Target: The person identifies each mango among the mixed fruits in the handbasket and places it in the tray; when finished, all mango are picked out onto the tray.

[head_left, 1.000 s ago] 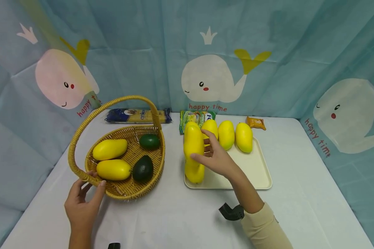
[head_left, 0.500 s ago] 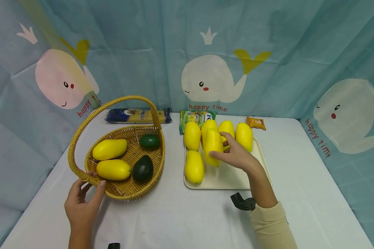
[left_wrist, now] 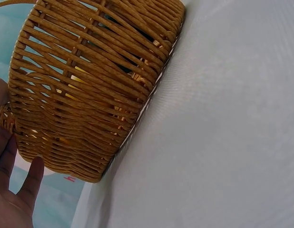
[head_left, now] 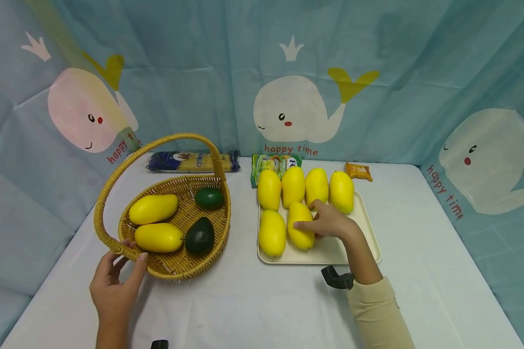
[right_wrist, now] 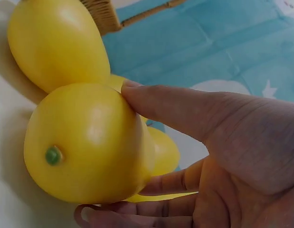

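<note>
My right hand [head_left: 332,222] holds a yellow mango [head_left: 300,228] on the cream tray [head_left: 332,257]. In the right wrist view the thumb lies on one side of that mango [right_wrist: 85,147] and the fingers curl at its other side. Another mango [head_left: 272,233] lies beside it, and several more form a row behind. My left hand [head_left: 115,286] grips the near left rim of the wicker basket [head_left: 188,275], close to the handle's foot. Inside the basket are two yellow mangoes [head_left: 159,237], a dark avocado [head_left: 200,236] and a smaller green fruit [head_left: 209,198].
A blue and yellow packet [head_left: 192,162] lies behind the basket. Behind the tray are a green packet [head_left: 262,167] and a small orange packet [head_left: 358,171]. Blue cloth [head_left: 179,97] printed with whales hangs around the white table [head_left: 227,310].
My right hand carried the mango rightward from above the left row, then lowered it onto the tray beside the front left mango. The left hand and basket stay in place.
</note>
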{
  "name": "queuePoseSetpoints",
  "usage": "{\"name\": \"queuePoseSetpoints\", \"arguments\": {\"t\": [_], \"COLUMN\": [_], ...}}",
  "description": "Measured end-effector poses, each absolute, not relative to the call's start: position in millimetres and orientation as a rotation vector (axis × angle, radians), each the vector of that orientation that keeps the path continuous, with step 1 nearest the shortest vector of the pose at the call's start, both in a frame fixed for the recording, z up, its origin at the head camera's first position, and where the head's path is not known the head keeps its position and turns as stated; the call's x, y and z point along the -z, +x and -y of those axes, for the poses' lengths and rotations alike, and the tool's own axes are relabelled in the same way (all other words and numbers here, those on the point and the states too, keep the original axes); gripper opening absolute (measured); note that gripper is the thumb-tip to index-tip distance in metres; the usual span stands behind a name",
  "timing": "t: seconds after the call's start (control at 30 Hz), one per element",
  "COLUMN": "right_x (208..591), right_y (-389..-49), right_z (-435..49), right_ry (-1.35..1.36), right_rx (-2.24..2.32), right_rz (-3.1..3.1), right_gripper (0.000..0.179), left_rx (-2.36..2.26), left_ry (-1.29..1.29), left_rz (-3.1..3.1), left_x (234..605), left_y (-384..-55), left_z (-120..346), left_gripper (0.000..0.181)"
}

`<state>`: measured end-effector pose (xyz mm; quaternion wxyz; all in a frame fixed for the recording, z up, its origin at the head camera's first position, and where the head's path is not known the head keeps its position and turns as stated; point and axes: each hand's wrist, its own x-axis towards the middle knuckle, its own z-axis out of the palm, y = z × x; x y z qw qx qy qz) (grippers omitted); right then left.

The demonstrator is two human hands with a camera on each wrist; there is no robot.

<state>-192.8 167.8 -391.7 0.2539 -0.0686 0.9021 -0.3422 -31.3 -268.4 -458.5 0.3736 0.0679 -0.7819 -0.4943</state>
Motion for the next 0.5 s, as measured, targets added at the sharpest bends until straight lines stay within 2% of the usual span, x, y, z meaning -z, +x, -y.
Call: {"name": "queuePoseSetpoints", "arguments": {"t": [0.1, 0.3, 0.5], "right_x": [391.6, 391.8, 392.9], "right_y": [-192.0, -191.1, -191.0], "right_z": [-166.8, -167.4, -168.0], "right_ry": [-0.174, -0.202, -0.242], "right_rx": [0.917, 0.895, 0.875], "right_rz": [-2.457, -2.428, -2.387], "right_gripper": [0.069, 0.083, 0.081], "left_rx": [1.26, 1.247, 1.238], "left_ry": [0.173, 0.172, 0.17], "left_rz": [2.005, 2.015, 2.019], "left_x": [458.8, 458.6, 459.3], "left_y": [-31.4, -31.7, -31.5], "left_z": [268.7, 268.7, 269.2], "left_gripper": [0.049, 0.049, 0.05]}}
